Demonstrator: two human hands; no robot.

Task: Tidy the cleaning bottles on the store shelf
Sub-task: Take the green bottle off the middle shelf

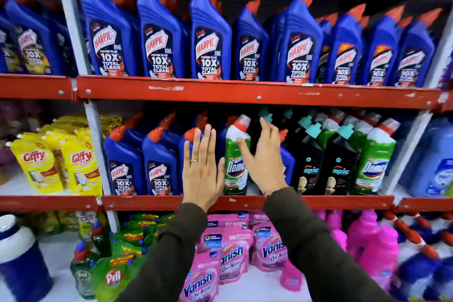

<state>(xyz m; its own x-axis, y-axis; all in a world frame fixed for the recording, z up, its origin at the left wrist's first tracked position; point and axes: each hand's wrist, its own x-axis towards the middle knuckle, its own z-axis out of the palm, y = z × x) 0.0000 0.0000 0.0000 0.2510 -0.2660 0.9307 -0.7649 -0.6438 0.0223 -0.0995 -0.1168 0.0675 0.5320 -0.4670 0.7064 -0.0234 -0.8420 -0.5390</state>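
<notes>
Store racking w/ red shelf rails [245,92] and grey uprights fills the head view, three tiers visible.

Top tier: row of blue Harpic bottles [209,37] w/ red caps, labels facing out, mostly upright, a few set further back.

Mid tier, L to R: yellow Giffy pouches [36,162] in the left bay; then smaller blue Harpic bottles [160,162]; green Domex bottle [236,159] w/ white top and red cap, standing at the front edge; black Spic bottles [339,162] w/ teal caps; second green Domex [373,162] far right; pale blue bottles [438,162] in the next bay.

Bottom tier: green Pril pouches [115,274], pink Vanish pouches [232,255], pink bottles [375,243] right.

Left hand [202,169]: flat, fingers spread and straight, ring on one finger, held in front of a blue Harpic just left of the Domex; grasping nothing. Contact w/ bottle: can't tell.

Right hand [263,159]: open, fingers loosely curved, thumb tip at the Domex's right shoulder, not closed round it. Dark sleeves on both arms.
</notes>
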